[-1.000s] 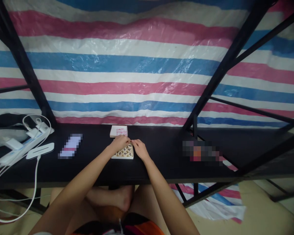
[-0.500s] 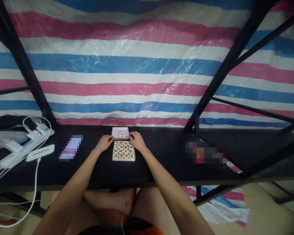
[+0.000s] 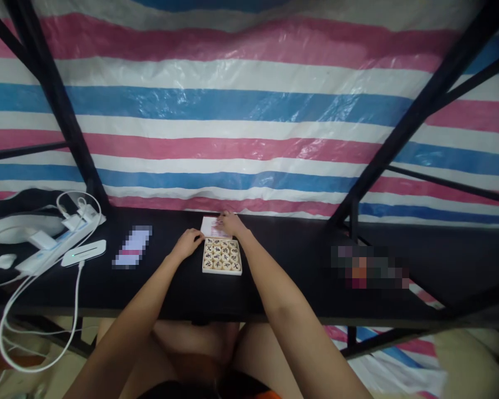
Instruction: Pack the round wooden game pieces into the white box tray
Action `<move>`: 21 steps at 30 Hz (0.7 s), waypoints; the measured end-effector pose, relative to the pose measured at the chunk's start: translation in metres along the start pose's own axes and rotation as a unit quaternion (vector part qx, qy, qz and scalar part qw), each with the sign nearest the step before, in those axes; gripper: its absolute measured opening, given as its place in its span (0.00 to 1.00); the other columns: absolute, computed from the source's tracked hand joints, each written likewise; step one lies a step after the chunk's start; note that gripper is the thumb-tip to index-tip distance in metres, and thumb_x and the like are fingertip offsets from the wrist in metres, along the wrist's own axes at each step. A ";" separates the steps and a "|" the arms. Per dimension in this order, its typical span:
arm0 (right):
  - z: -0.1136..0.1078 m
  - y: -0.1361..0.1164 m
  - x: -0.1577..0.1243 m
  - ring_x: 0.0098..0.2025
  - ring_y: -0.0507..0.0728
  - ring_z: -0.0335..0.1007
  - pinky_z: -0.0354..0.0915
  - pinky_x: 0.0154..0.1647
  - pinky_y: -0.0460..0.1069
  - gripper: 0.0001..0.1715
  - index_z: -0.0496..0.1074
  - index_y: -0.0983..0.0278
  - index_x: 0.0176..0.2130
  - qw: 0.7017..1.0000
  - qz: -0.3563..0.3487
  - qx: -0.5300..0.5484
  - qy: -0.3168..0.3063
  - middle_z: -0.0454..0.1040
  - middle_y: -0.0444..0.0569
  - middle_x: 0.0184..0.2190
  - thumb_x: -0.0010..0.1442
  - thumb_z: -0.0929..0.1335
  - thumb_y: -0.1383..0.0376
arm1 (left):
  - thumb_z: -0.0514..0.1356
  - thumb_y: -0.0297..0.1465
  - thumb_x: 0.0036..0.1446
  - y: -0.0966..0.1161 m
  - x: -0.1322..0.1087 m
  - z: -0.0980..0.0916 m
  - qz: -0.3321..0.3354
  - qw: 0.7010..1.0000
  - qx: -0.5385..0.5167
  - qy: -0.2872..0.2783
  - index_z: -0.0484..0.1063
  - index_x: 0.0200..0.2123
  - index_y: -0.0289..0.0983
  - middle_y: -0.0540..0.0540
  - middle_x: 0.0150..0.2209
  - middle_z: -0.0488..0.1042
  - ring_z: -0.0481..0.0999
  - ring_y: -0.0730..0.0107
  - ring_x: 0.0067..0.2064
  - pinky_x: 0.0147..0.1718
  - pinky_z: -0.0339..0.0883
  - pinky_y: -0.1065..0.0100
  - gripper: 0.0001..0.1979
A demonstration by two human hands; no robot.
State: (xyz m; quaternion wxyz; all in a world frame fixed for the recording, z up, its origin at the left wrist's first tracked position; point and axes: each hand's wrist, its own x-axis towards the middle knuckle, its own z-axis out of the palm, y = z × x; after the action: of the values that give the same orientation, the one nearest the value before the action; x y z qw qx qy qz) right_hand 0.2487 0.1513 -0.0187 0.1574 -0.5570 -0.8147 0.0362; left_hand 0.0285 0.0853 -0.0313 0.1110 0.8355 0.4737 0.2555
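Note:
A white box [image 3: 222, 272] on the black tabletop holds several round, pale xiangqi pieces [image 3: 226, 256] with dark characters, set in rows. Directly behind it lies the white box lid [image 3: 208, 224], with pinkish-red print inside. My right hand [image 3: 232, 224] rests over the lid's right part, fingers stretched across the print and hiding some of it. At the lid's near left corner is my left hand [image 3: 188, 244], its fingers loosely bent and apart, the tips touching or almost touching the edge. Neither hand has a piece visible in it.
A blurred-out phone-like rectangle [image 3: 133, 247] lies to the left. Beyond it are a white power strip [image 3: 52, 249], a white flat device [image 3: 84, 252] and looping cables. A pixelated item [image 3: 368, 267] lies right. Black metal posts [image 3: 374, 155] and a striped plastic sheet [image 3: 233, 105] stand behind.
My right hand has moved from the lid's right edge onto its inner face. The left hand stays by the near left corner. The whole view has shifted slightly.

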 end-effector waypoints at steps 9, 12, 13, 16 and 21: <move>0.006 0.025 0.004 0.48 0.60 0.68 0.61 0.49 0.49 0.17 0.78 0.61 0.36 0.993 0.090 0.081 -0.006 0.75 0.52 0.43 0.45 0.74 0.58 | 0.54 0.33 0.59 0.003 0.002 -0.004 0.020 0.999 -0.025 -0.010 0.76 0.36 0.37 0.44 0.40 0.76 0.72 0.62 0.43 0.47 0.63 0.63 0.11; 0.004 0.014 0.005 0.44 0.58 0.69 0.61 0.47 0.48 0.07 0.77 0.64 0.32 0.991 0.090 0.092 0.032 0.76 0.52 0.38 0.49 0.70 0.65 | 0.54 0.33 0.58 0.002 0.002 -0.003 0.013 0.999 -0.030 -0.004 0.76 0.36 0.37 0.44 0.40 0.75 0.72 0.63 0.43 0.47 0.64 0.63 0.11; 0.001 0.010 0.005 0.43 0.57 0.69 0.61 0.47 0.47 0.07 0.77 0.65 0.32 0.990 0.087 0.097 0.046 0.75 0.52 0.38 0.51 0.69 0.66 | 0.54 0.33 0.58 0.002 0.001 -0.002 0.011 0.999 -0.030 -0.003 0.76 0.36 0.37 0.44 0.40 0.75 0.72 0.63 0.43 0.47 0.64 0.63 0.11; -0.020 -0.003 0.006 0.42 0.55 0.68 0.61 0.46 0.47 0.10 0.74 0.66 0.36 0.986 0.069 0.119 0.095 0.75 0.50 0.39 0.55 0.66 0.64 | 0.54 0.33 0.58 0.001 0.001 -0.001 0.006 1.000 -0.030 0.002 0.76 0.36 0.38 0.44 0.40 0.75 0.72 0.63 0.44 0.48 0.64 0.63 0.11; -0.071 -0.030 -0.013 0.33 0.52 0.67 0.64 0.39 0.48 0.17 0.68 0.64 0.43 0.937 0.021 0.320 0.141 0.73 0.43 0.33 0.52 0.68 0.63 | 0.55 0.33 0.57 0.000 0.001 0.000 0.003 0.999 -0.038 0.004 0.76 0.37 0.37 0.44 0.39 0.75 0.72 0.62 0.43 0.47 0.64 0.62 0.11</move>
State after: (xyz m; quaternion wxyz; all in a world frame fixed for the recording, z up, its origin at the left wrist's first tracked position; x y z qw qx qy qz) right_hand 0.2472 0.1197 0.0523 0.4395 -0.4938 -0.7176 0.2191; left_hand 0.0284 0.0860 -0.0309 0.1401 0.8310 0.4615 0.2771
